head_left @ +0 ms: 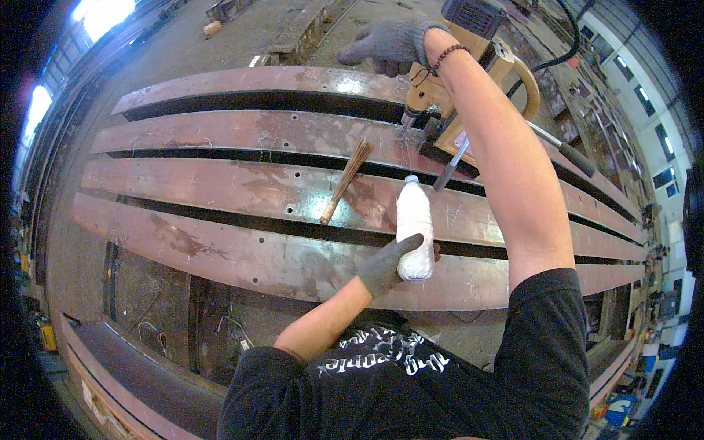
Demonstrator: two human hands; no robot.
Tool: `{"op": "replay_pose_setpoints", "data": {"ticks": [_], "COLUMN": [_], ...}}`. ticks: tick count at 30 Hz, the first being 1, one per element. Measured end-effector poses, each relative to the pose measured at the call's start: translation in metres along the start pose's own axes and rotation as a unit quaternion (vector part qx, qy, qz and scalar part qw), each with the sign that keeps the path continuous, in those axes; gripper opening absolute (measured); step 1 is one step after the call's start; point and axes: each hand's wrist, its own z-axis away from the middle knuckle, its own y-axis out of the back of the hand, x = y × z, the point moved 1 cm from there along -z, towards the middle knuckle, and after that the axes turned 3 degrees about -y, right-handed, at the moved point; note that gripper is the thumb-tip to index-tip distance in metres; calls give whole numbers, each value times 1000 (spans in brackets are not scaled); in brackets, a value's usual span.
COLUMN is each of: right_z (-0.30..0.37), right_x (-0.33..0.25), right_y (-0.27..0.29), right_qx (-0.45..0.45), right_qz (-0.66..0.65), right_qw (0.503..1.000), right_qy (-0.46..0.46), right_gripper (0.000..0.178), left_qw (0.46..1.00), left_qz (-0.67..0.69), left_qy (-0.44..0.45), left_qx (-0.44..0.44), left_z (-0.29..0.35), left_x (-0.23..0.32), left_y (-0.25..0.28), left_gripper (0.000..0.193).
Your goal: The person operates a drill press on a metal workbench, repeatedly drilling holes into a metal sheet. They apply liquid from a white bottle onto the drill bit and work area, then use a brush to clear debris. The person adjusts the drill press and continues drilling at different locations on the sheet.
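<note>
My left hand (391,265), in a dark glove, is wrapped round a white plastic bottle (415,220) with a light blue cap. The bottle tilts away from me over the steel beams (198,182), and a thin line of liquid runs from its cap toward the drill bit. That bit belongs to a yellow-tan drilling machine (434,92), which stands on the beams at the far right. My right hand (392,48), in a grey glove, reaches past the machine's far left side. Its fingers point left and look apart, with nothing seen in them.
A bundle of thin sticks (345,181) lies across two beams, left of the bottle. Dark gaps run between the long beams, and several drilled holes dot them. Lever handles (576,158) stick out from the machine, and a black cable (568,44) loops behind it.
</note>
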Motion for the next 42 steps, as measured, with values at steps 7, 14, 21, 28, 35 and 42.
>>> {"op": "replay_pose_setpoints", "data": {"ticks": [7,14,21,28,35,42], "right_z": [10,3,6,2,2,17], "right_x": [-10,-10,-12,-5,-4,-26], "right_y": [0,-1,-4,3,0,7], "right_qx": [18,-1,0,54,51,-5], "right_qz": [19,13,37,410,439,386], "right_qw": [1000,1000,999,864,851,914], "right_qy": [-8,-15,-32,288,282,121], "right_gripper": [68,64,58,39,45,44], "left_qw": [1000,1000,999,1000,1000,1000], "left_qz": [13,6,12,2,8,7], "left_qy": [6,0,24,17,17,8], "left_qx": [-10,-21,-18,-5,-14,9], "left_z": [-2,-4,3,-1,-2,0], "left_x": [1,1,8,4,5,8], "left_y": [3,4,0,2,1,0], "left_gripper": [57,55,54,56,57,53]}}
